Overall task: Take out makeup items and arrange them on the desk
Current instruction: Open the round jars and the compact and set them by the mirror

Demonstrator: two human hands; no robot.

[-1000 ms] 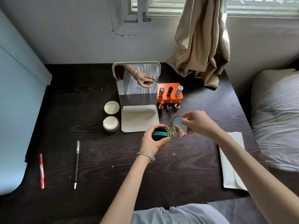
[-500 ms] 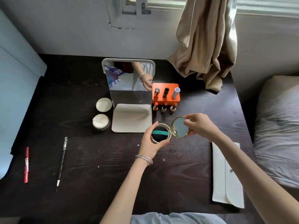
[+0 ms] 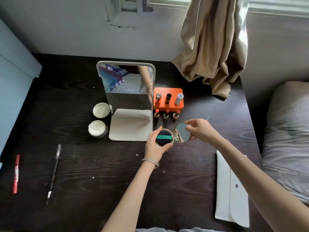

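Note:
A gold cushion compact (image 3: 164,137) is open over the dark desk (image 3: 100,164), just in front of the standing mirror (image 3: 128,91). Its base shows a black puff with a teal band. My left hand (image 3: 154,147) grips the base from below and the left. My right hand (image 3: 201,130) pinches the rim of the mirrored lid (image 3: 182,132), which is folded out to the right. An orange lipstick holder (image 3: 168,99) with three caps stands behind, with three uncapped lipsticks (image 3: 166,114) in front of it.
Two white round jars (image 3: 98,120) sit left of the mirror. A thin black brush (image 3: 53,173) and a red pencil (image 3: 16,174) lie at the left. A white pouch (image 3: 231,190) lies at the right front. A beige curtain (image 3: 212,44) hangs behind; bedding (image 3: 287,139) borders the right edge.
The compact's lid has swung further out to the right and lies flatter. Both hands keep their hold, and the view has tilted down slightly.

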